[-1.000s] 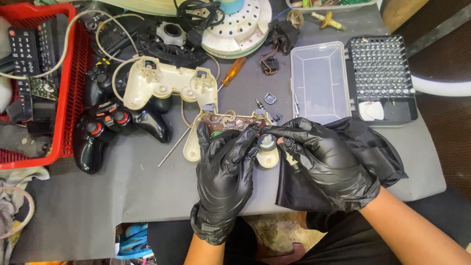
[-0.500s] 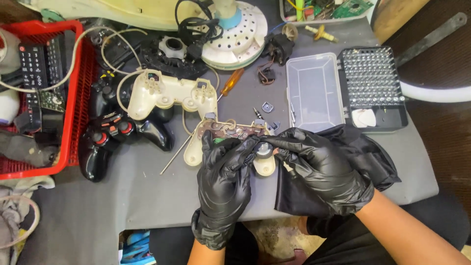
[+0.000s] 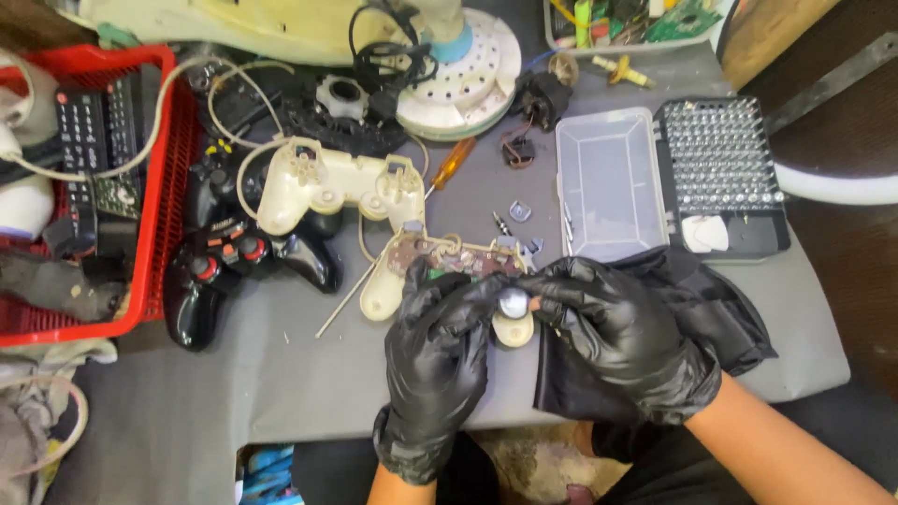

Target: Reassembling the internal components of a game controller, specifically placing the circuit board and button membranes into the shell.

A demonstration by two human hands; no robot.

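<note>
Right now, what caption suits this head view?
Gloved left hand and right hand hold an opened cream gamepad on a cluttered table.

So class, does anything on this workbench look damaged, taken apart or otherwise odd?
Yes. The cream controller under the left hand and right hand has no front cover, so its circuit board shows. A separate cream shell lies behind it, and small loose parts are scattered beside the clear plastic box.
</note>
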